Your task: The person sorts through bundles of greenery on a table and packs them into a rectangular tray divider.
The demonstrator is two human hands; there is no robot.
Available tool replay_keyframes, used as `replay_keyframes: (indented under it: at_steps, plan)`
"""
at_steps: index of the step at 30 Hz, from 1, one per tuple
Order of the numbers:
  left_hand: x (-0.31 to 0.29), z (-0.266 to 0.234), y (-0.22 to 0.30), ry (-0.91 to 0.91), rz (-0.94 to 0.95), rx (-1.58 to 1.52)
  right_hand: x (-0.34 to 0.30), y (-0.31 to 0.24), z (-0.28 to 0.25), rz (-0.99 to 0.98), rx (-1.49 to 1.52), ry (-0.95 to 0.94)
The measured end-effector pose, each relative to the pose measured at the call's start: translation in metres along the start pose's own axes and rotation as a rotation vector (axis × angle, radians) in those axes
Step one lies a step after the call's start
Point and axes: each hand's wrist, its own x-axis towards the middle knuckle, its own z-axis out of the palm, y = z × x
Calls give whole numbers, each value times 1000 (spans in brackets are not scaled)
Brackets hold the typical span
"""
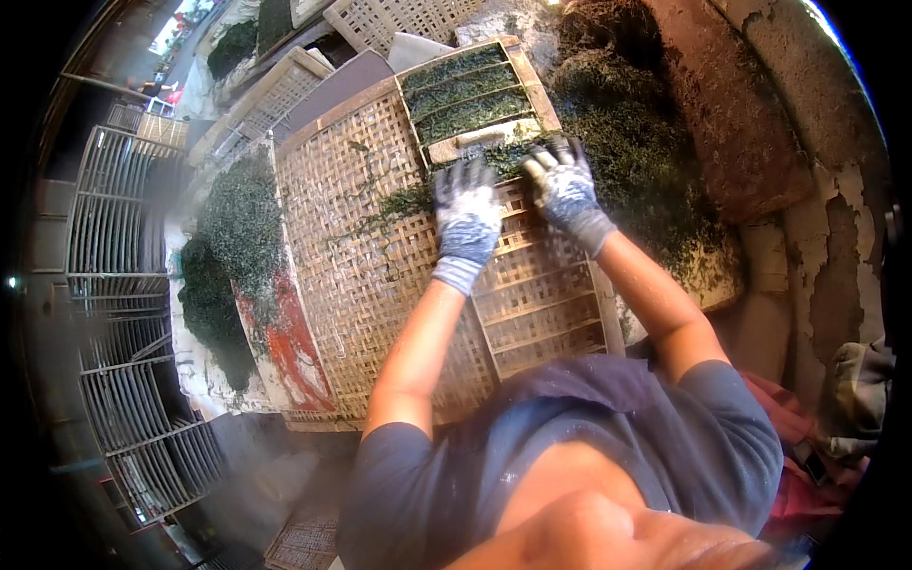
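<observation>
My left hand (pixel 466 217), in a grey-and-white knit glove, lies palm down with its fingers stretched forward and slightly blurred. Beside it, my right hand (pixel 567 190) wears a matching glove, fingers spread at the frame's right edge. Both press at a strip of dark green shredded plant matter (pixel 503 161) across a slatted wooden frame (pixel 551 302). Just beyond my fingertips is a pale wooden block (pixel 484 141) with a raised grip. Farther off, the frame's far sections hold more green matter (pixel 465 90). Under the frame is a woven bamboo mat (pixel 347 275), with loose green shreds on it.
A large dark green heap (pixel 636 142) rises to the right, beside a reddish-brown slab (pixel 731 123). Another green pile (pixel 233 228) lies left of the mat. Metal barred racks (pixel 119 218) stand at far left; more woven mats (pixel 394 21) lean at the back.
</observation>
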Motion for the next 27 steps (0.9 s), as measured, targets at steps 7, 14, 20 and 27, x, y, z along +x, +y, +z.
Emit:
replay_keyframes:
  at_steps: [7,14,20,27]
  plan:
    - [-5,-2,-7,-129,-131,-38,3,45,-6,-6,81,-6]
    - [49,36,67,-18,161,-190,48,74,-7,38,36,-173]
    - [79,22,83,-489,144,-239,46,28,-4,36,292,101]
    - [61,57,84,-336,32,-252,52,-103,21,-576,152,186]
